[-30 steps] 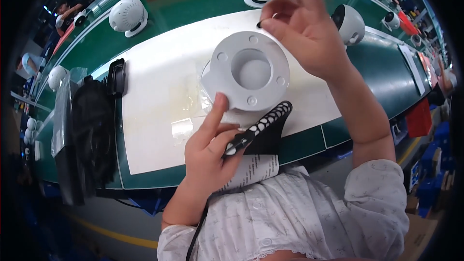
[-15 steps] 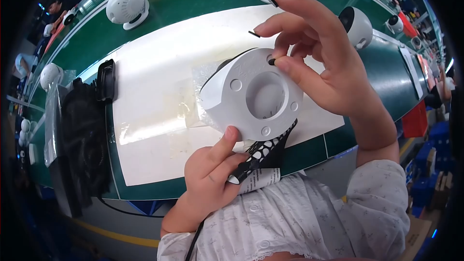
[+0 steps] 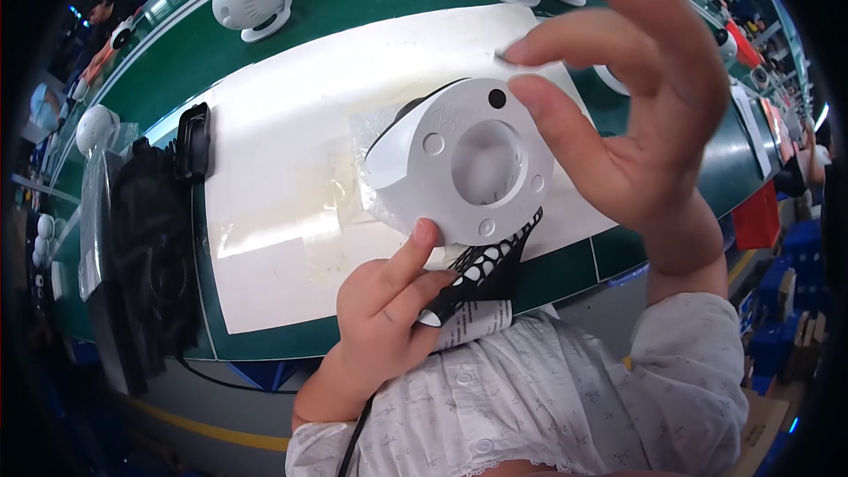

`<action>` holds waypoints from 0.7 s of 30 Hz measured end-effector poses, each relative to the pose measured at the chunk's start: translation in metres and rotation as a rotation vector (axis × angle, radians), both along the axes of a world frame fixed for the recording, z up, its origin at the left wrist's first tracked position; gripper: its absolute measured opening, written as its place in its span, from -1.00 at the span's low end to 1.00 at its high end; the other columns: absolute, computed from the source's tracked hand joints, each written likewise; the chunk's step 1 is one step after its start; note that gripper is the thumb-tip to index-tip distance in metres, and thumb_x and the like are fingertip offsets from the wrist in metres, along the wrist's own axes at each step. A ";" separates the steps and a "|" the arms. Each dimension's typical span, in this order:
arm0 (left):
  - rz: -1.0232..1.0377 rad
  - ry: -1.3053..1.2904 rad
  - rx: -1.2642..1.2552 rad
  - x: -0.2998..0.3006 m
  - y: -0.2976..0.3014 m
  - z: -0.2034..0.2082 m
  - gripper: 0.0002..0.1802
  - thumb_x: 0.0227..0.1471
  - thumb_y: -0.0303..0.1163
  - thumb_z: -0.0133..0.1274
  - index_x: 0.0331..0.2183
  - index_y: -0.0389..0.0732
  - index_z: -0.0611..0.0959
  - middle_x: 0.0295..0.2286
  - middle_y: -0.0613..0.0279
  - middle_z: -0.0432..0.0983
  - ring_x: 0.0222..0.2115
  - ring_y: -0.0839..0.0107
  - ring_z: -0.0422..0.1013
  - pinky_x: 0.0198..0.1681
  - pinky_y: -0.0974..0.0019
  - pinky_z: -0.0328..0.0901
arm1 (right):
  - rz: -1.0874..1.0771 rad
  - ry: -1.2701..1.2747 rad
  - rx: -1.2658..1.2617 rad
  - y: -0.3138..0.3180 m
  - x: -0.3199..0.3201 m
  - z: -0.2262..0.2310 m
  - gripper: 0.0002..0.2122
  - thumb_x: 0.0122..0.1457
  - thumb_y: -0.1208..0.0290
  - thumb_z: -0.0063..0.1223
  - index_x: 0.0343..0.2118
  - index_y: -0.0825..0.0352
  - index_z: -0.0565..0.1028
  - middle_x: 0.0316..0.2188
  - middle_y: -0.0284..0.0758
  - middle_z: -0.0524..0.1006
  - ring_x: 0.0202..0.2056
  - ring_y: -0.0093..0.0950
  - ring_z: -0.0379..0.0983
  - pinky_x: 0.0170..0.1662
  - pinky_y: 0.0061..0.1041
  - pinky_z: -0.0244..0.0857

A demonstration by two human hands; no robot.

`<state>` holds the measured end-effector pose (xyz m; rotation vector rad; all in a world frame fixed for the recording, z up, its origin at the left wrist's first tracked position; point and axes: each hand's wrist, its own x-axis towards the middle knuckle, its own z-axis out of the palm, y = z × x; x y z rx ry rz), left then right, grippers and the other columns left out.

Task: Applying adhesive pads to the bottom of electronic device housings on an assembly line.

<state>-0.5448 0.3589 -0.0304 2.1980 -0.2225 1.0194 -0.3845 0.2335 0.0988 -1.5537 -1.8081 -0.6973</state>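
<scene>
A white fan-like appliance (image 3: 415, 168) lies tipped over with its flat base facing up. The base has a round hollow in the middle and several small round recesses. One recess near the far edge holds a black round pad (image 3: 497, 99). My left hand (image 3: 380, 314) rests its index finger against the base's near edge. Its other fingers are closed on a black sheet with white round spots (image 3: 481, 272). My right hand (image 3: 632, 97) hovers just right of the base, fingers apart and blurred. Small dark pieces appear stuck to its index and middle fingertips.
A white mat (image 3: 274, 212) covers the green table. Similar white appliances (image 3: 252, 0) stand along the far side. A black tray (image 3: 193, 143) and a black bag-like heap (image 3: 146, 247) lie at left. A red bin (image 3: 755, 216) is at far right.
My right hand has lifted off the base and moved right, its thumb off the recess. A black pad now sits in that recess. My left hand stays nearly in place.
</scene>
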 end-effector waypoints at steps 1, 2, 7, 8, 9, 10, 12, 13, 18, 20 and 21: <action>0.005 0.009 0.001 0.000 0.000 0.001 -0.66 -0.64 -0.60 0.00 -0.55 -0.27 0.56 -0.11 -0.01 0.31 -0.64 0.35 0.33 -0.57 0.41 0.22 | 0.102 0.009 0.040 0.005 0.002 -0.003 -0.41 -0.11 0.72 0.03 0.01 0.44 0.02 -0.39 -0.19 0.44 -0.34 -0.48 0.41 -0.25 -0.61 0.25; 0.004 0.009 0.002 0.000 0.000 0.002 -0.66 -0.64 -0.60 0.00 -0.55 -0.27 0.56 -0.11 -0.01 0.31 -0.64 0.35 0.33 -0.57 0.41 0.22 | 0.189 0.143 0.011 0.011 0.007 -0.012 -0.46 -0.09 0.74 -0.03 -0.01 0.43 0.04 -0.44 -0.24 0.40 -0.38 -0.52 0.39 -0.21 -0.59 0.22; 0.027 0.003 0.018 -0.001 0.002 0.005 -0.66 -0.65 -0.60 -0.01 -0.55 -0.26 0.55 -0.11 0.03 0.33 -0.64 0.34 0.30 -0.56 0.43 0.21 | 0.147 0.380 -0.201 0.023 -0.006 -0.022 -0.52 -0.06 0.73 -0.09 -0.03 0.37 0.09 -0.43 -0.30 0.37 -0.37 -0.54 0.36 -0.22 -0.58 0.20; 0.028 0.003 0.016 -0.001 0.002 0.004 -0.66 -0.65 -0.60 -0.01 -0.55 -0.26 0.55 -0.11 0.03 0.33 -0.64 0.34 0.30 -0.56 0.43 0.21 | 0.102 0.409 -0.230 0.023 -0.009 -0.021 -0.52 -0.07 0.73 -0.07 -0.04 0.35 0.13 -0.44 -0.31 0.39 -0.38 -0.53 0.36 -0.23 -0.58 0.19; 0.022 -0.015 0.005 -0.002 0.003 0.003 -0.66 -0.65 -0.60 -0.01 -0.55 -0.25 0.55 -0.11 0.04 0.32 -0.65 0.35 0.29 -0.56 0.43 0.20 | 0.108 0.410 -0.233 0.023 -0.010 -0.019 -0.52 -0.07 0.73 -0.07 -0.04 0.35 0.13 -0.44 -0.31 0.39 -0.38 -0.53 0.36 -0.23 -0.58 0.19; 0.015 -0.032 -0.006 -0.004 0.004 0.002 -0.66 -0.65 -0.60 -0.01 -0.55 -0.25 0.55 -0.11 0.05 0.32 -0.65 0.35 0.28 -0.57 0.43 0.20 | 0.055 0.164 -0.196 0.023 -0.011 -0.015 -0.52 -0.12 0.72 -0.04 -0.07 0.33 0.19 -0.45 -0.34 0.41 -0.39 -0.51 0.36 -0.21 -0.55 0.17; 0.016 -0.024 0.003 -0.007 0.006 0.002 -0.66 -0.65 -0.60 -0.01 -0.55 -0.25 0.55 -0.10 0.04 0.32 -0.65 0.35 0.28 -0.56 0.43 0.20 | 0.000 -0.083 -0.158 0.023 -0.015 -0.012 -0.52 -0.17 0.72 0.00 -0.09 0.31 0.25 -0.46 -0.36 0.43 -0.40 -0.49 0.37 -0.20 -0.53 0.15; 0.013 -0.017 0.014 -0.008 0.007 0.003 -0.66 -0.65 -0.60 -0.01 -0.55 -0.26 0.55 -0.10 0.03 0.32 -0.66 0.35 0.28 -0.56 0.42 0.20 | -0.042 -0.146 -0.139 0.022 -0.020 -0.012 -0.52 -0.23 0.69 0.04 -0.13 0.30 0.31 -0.45 -0.38 0.44 -0.40 -0.47 0.37 -0.19 -0.50 0.13; -0.015 -0.029 -0.009 -0.009 0.007 0.005 -0.64 -0.67 -0.60 -0.01 -0.54 -0.26 0.54 -0.10 0.00 0.31 -0.65 0.35 0.30 -0.57 0.43 0.21 | -0.229 -0.203 -0.320 0.009 -0.048 -0.005 -0.54 -0.32 0.64 0.10 -0.21 0.28 0.42 -0.42 -0.37 0.46 -0.35 -0.43 0.40 -0.16 -0.43 0.13; -0.021 -0.033 -0.015 -0.011 0.008 0.006 -0.64 -0.67 -0.60 -0.01 -0.54 -0.26 0.54 -0.10 -0.01 0.31 -0.65 0.35 0.30 -0.57 0.43 0.21 | -0.257 -0.132 -0.290 0.005 -0.052 -0.005 -0.64 -0.26 0.63 0.10 -0.28 0.28 0.44 -0.35 -0.30 0.46 -0.24 -0.35 0.38 -0.11 -0.38 0.14; -0.037 -0.004 0.024 -0.012 0.009 0.006 -0.65 -0.58 -0.66 0.07 -0.50 -0.30 0.49 -0.09 -0.15 0.25 -0.61 0.37 0.36 -0.53 0.45 0.25 | -0.259 -0.131 -0.295 0.002 -0.048 -0.006 -0.64 -0.26 0.63 0.10 -0.28 0.28 0.44 -0.35 -0.30 0.46 -0.24 -0.35 0.38 -0.11 -0.38 0.14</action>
